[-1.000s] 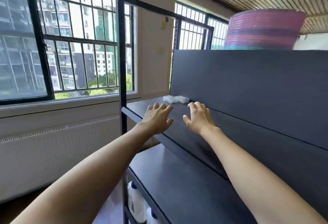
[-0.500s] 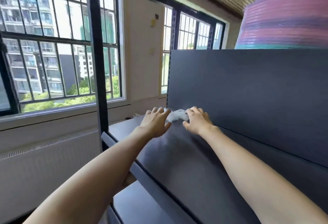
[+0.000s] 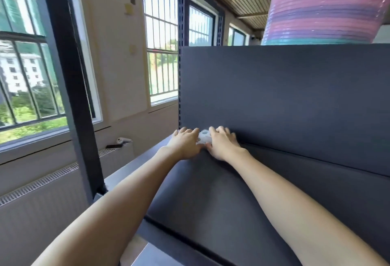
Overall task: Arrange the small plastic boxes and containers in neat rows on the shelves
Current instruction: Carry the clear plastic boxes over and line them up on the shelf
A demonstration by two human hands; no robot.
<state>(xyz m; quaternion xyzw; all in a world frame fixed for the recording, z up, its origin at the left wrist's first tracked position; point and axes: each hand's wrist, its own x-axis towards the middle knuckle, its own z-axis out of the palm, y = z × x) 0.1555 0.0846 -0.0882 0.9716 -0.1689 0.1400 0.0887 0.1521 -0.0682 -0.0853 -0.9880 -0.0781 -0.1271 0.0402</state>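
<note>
Two bare forearms reach up from the bottom of the frame across a dark grey shelf. Near the centre, the left hand and right hand lie palm down with fingers curled over small clear plastic boxes between them, gripping from both sides. The pale, translucent boxes sit where the shelf meets its upright back panel; their long axis seems to run left to right, though mostly hidden. At upper right stands a pink and purple stack of basins.
</note>
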